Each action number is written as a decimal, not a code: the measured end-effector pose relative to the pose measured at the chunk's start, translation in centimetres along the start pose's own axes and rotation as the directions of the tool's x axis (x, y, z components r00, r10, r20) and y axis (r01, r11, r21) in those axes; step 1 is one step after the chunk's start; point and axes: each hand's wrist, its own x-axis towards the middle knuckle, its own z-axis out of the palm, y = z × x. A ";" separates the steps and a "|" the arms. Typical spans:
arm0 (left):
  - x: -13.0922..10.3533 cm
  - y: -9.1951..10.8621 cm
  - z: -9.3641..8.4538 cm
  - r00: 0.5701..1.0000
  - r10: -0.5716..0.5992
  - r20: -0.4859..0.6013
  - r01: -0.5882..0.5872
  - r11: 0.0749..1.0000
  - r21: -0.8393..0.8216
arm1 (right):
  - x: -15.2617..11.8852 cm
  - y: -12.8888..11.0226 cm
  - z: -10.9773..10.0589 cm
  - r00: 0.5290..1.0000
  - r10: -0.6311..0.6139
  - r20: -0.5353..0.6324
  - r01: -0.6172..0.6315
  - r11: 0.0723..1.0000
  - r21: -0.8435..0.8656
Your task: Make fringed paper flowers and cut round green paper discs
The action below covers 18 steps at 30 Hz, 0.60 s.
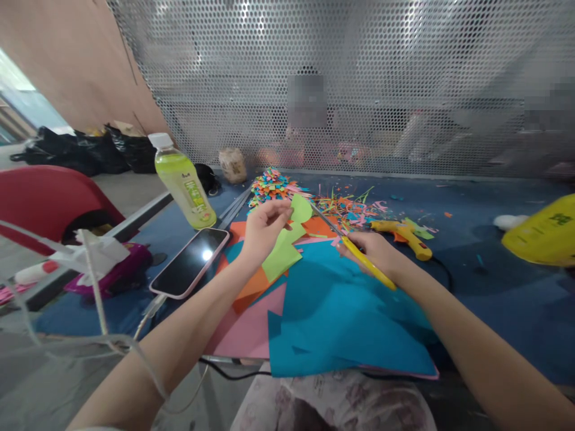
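My left hand (268,224) pinches a rounded piece of light green paper (302,209) between thumb and fingertips. In my right hand (372,248) is a pair of scissors with yellow handles (367,262); its blades point up and left, close to the green piece's edge. Whether the blades touch the paper I cannot tell. Below my hands lie more light green paper (281,254), orange paper (251,290), pink paper (251,329) and large blue sheets (341,317), overlapping at the table's front edge.
Behind the hands stands a cone of colourful paper strips (271,184), beside loose scraps (348,206). A yellow glue gun (404,233) lies right of my right hand. To the left are a phone (191,263) with a cable and a drink bottle (186,185). A yellow bottle (543,233) is far right.
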 end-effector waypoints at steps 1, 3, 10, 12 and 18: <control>-0.1 0.0 0.0 1.000 0.001 0.009 -0.001 1.000 0.002 | 0.0 0.2 0.0 1.000 -0.020 -0.003 0.020 1.000 -0.007; -0.2 -0.1 0.1 1.000 0.007 0.030 -0.007 1.000 0.000 | 0.1 0.5 0.1 0.999 -0.044 -0.004 0.043 0.999 -0.019; -0.1 0.1 0.0 1.000 -0.006 0.016 0.006 1.000 0.029 | 0.0 0.1 -0.1 1.000 0.003 0.002 -0.003 1.000 -0.028; 0.0 0.1 -0.1 1.000 -0.007 -0.005 0.007 1.000 0.031 | -0.1 -0.3 -0.2 0.999 0.037 0.015 -0.037 0.999 -0.020; 0.1 0.1 -0.2 1.000 0.004 -0.029 -0.003 0.999 0.037 | -0.1 -0.1 -0.1 0.999 0.012 0.030 -0.012 1.000 -0.012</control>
